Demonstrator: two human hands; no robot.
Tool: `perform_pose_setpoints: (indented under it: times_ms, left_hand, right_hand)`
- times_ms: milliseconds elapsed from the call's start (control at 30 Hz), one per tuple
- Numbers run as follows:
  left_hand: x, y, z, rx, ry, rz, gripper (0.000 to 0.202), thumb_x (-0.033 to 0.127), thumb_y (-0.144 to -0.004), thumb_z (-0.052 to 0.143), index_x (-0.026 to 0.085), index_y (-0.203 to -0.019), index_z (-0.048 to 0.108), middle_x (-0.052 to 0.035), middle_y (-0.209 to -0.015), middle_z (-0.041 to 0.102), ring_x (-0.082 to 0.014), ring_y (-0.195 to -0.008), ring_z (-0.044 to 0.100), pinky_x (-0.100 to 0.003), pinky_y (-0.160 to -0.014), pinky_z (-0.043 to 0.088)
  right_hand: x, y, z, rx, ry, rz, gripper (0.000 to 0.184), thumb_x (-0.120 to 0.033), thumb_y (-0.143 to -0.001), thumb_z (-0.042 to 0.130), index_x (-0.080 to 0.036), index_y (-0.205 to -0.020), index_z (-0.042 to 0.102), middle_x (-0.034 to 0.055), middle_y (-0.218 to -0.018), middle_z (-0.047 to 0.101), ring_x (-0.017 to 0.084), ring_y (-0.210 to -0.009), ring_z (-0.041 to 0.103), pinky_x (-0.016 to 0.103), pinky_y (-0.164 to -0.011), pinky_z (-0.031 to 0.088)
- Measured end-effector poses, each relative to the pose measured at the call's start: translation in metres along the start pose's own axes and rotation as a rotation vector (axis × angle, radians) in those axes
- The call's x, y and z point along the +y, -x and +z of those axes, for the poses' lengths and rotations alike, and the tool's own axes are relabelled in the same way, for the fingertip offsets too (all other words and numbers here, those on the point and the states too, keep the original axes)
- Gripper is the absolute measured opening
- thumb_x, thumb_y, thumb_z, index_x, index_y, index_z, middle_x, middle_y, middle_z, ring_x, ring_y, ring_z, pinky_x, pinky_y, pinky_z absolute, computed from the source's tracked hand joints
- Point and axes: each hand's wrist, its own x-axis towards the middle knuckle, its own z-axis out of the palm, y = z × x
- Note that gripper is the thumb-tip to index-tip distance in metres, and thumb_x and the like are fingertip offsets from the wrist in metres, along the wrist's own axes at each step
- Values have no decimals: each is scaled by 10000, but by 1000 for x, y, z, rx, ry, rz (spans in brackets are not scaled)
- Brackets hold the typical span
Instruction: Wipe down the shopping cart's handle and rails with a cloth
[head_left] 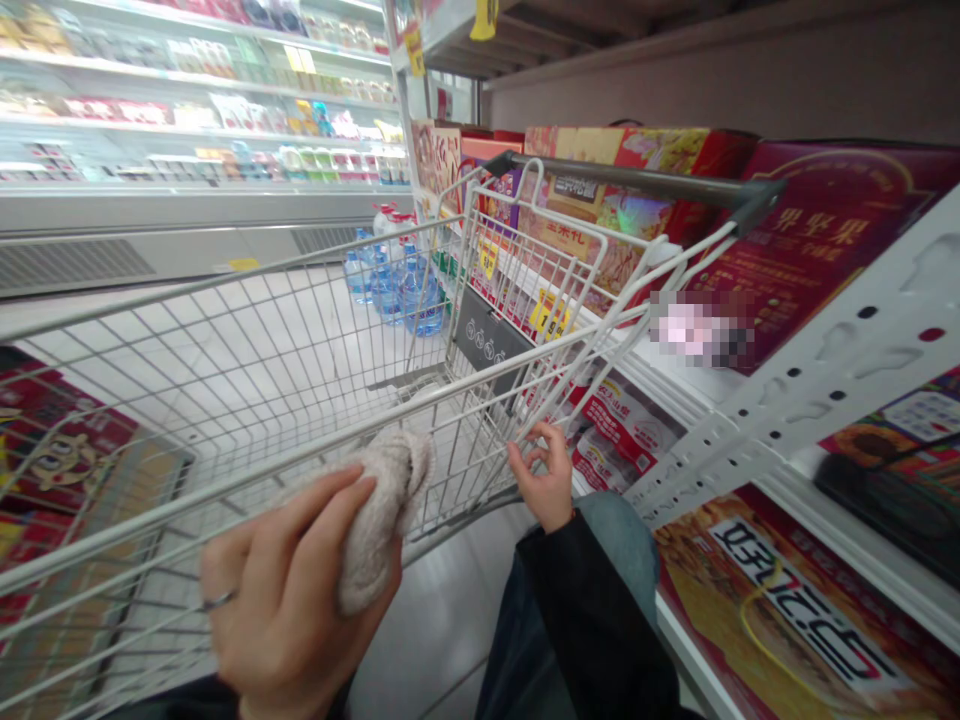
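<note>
Shopping cart (487,335) just beyond the grip, long axis running left to right; left hand (292,590), clamped round cloth (386,510), nearer its top rail (480,378); right hand (546,485) farther right, thumb and fingers apart, touch on cart unclear

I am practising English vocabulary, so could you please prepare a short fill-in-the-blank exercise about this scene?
1. The cloth is in the person's ____ hand.
2. The ring is on a ____ of that hand.
3. The right hand is ____ (inside/outside) the shopping cart.
4. The plastic bottles on the floor look mostly ____ in colour.

Missing words: left; finger; outside; blue.
</note>
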Motion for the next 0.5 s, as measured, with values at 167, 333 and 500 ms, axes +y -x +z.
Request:
perform_pose_setpoints:
  times_ms: [167,333,500]
  left_hand:
    - [-5,-6,-10,52,14,-29,617,330,-765,837,233,-1349,666,-133,-1201,773,-381,-976,738,-611,-862,548]
    - [-3,8,-7,-14,5,-53,587,222,-809,796,280,-1372,641,-98,-1215,776,-335,-947,741,-567,-832,555]
    - [-21,7,-18,10,89,-126,587,330,-734,870,263,-1288,687,-109,-1198,773,-344,-974,738,-578,-875,559]
  right_hand:
    - [0,0,1,5,-24,1,238,-321,-925,728,-238,-1125,628,42,-1054,586,148,-870,618,209,-554,521]
    - [0,0,1,8,-36,-16,240,-291,-923,729,-238,-1135,631,45,-1063,583,150,-894,617,207,-554,515]
    - [-1,0,1,13,-33,-15,239,-288,-924,726,-239,-1136,626,44,-1062,577,148,-891,617,204,-547,516]
